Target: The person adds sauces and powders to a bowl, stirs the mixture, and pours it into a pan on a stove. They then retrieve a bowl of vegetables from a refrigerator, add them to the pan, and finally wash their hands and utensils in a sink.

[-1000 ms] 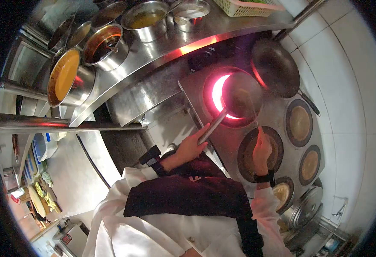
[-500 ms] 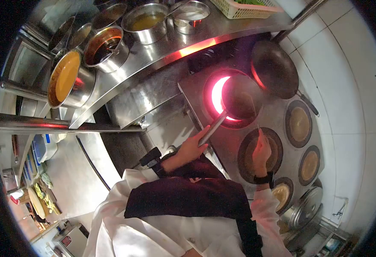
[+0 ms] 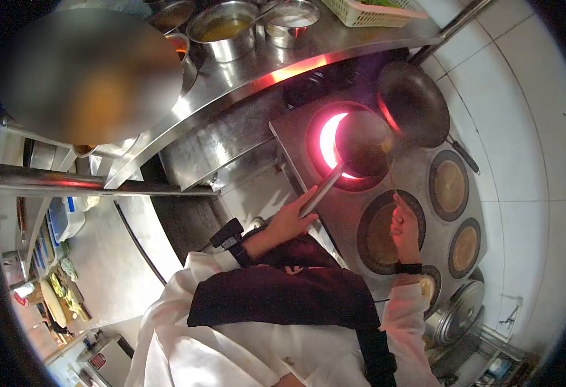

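A dark round pan (image 3: 363, 145) sits over the glowing pink burner (image 3: 330, 138), covering its right part. My left hand (image 3: 287, 222) is wrapped round the pan's handle (image 3: 322, 191), which points down and left. Over the round plate (image 3: 374, 235) in front of the burner, my right hand (image 3: 405, 224) is closed on a thin utensil (image 3: 394, 180). The utensil reaches up to the pan's right edge; its far end is faint, with something small and yellowish there.
A second dark pan (image 3: 418, 106) stands behind at the right. More round plates (image 3: 450, 186) lie along the stove's right side. Metal pots (image 3: 225, 32) and a cream basket (image 3: 373, 14) stand on the shelf. A lidded pot (image 3: 454, 316) is at lower right.
My right hand has moved slightly right and down with the utensil. My left hand stays on the handle. A blurred oval now covers the pots at the upper left.
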The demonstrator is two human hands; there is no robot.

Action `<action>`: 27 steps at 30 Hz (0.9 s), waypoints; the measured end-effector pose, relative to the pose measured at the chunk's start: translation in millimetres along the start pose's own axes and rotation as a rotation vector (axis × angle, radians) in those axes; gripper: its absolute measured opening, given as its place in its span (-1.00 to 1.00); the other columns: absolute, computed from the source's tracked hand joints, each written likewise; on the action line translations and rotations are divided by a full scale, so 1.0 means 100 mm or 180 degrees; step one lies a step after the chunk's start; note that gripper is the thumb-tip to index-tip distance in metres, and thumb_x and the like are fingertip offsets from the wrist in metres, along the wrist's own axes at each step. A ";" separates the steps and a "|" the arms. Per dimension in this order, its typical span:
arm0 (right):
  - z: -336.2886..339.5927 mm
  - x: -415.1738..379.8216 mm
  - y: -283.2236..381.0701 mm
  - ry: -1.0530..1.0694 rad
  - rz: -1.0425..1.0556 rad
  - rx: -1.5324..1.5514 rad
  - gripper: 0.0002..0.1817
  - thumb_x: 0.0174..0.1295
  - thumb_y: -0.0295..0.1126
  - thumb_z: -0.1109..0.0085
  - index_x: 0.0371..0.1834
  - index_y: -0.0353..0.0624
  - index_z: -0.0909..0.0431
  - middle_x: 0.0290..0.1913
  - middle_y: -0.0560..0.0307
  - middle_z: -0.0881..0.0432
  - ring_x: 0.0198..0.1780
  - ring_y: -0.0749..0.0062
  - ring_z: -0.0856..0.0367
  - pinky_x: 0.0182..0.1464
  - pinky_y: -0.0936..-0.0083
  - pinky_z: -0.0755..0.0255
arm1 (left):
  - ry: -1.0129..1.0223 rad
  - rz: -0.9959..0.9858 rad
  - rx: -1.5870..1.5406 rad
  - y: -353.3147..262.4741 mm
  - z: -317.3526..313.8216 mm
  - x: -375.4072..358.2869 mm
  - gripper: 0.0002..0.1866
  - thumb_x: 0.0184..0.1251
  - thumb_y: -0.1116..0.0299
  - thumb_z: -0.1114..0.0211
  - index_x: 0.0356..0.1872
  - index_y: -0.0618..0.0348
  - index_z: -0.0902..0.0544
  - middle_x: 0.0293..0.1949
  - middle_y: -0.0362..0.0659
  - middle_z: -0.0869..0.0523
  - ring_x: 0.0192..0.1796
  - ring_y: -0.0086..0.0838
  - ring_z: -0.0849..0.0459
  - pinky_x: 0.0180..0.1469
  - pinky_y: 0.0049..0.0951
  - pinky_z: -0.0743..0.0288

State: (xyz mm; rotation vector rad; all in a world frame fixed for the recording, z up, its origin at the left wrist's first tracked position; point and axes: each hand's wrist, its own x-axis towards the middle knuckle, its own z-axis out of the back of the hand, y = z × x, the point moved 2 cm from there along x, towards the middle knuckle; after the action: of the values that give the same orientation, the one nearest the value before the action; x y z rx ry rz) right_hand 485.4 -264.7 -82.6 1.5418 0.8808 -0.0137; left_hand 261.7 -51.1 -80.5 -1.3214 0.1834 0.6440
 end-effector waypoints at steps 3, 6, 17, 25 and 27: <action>-0.03 -0.07 0.11 0.0382 -0.0108 0.0465 -0.64 0.23 -0.41 0.07 0.10 -0.24 -0.38 -0.67 0.47 -0.14 -0.70 0.81 -0.03 -0.75 0.83 0.11 | -0.0416 -0.0600 -0.0013 0.16 -0.06 0.02 -0.26 0.16 0.17 -0.19 0.33 -0.02 -0.02 -0.12 0.10 -0.56 -0.15 -0.22 -0.61 -0.07 -0.31 -0.44; -0.24 -0.19 0.37 0.0542 -0.0019 0.0441 -0.61 0.23 -0.40 0.06 0.13 -0.23 -0.34 -0.68 0.43 -0.15 -0.70 0.80 -0.07 -0.76 0.82 0.08 | -0.0343 -0.0379 -0.0462 0.43 -0.03 0.05 -0.28 0.19 0.11 -0.16 0.29 0.17 -0.08 0.00 0.07 -0.50 -0.02 -0.22 -0.54 0.01 -0.32 -0.37; -2.85 -0.67 1.31 0.2617 -0.0053 -0.0550 -0.60 0.25 -0.46 0.14 0.17 -0.29 -0.27 -0.54 0.34 -0.26 -0.65 0.83 -0.08 -0.71 0.85 0.05 | -0.0948 -0.0262 -0.1899 0.84 0.89 -0.78 -0.58 0.31 0.20 -0.04 0.14 0.15 -0.36 -0.10 -0.21 -0.57 -0.12 -0.58 -0.51 -0.11 -0.52 -0.39; -4.78 -0.88 0.79 0.4132 -0.0835 -0.0192 -0.66 0.25 -0.42 0.15 0.07 -0.28 -0.32 -0.46 0.26 -0.37 -0.58 0.71 -0.22 -0.55 0.79 -0.12 | -0.1620 -0.0982 -0.2634 0.45 1.23 -1.07 -0.63 0.34 0.28 -0.02 0.13 0.14 -0.34 -0.05 -0.24 -0.53 -0.06 -0.57 -0.49 -0.09 -0.54 -0.36; -4.93 -0.97 0.75 0.4154 -0.0788 -0.0479 -0.65 0.26 -0.19 0.09 -0.07 -0.26 -0.39 -0.36 0.18 -0.49 -0.43 0.60 -0.41 -0.38 0.69 -0.28 | -0.1748 -0.1141 -0.2633 0.38 1.34 -1.02 -0.64 0.34 0.31 -0.02 0.12 0.17 -0.34 -0.05 -0.23 -0.53 -0.07 -0.57 -0.48 -0.08 -0.56 -0.35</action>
State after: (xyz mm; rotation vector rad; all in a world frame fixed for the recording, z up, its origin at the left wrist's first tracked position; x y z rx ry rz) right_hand 221.6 114.1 128.9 1.1735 2.0125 0.9442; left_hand 127.5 44.4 -29.2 -1.8328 -0.8323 0.7784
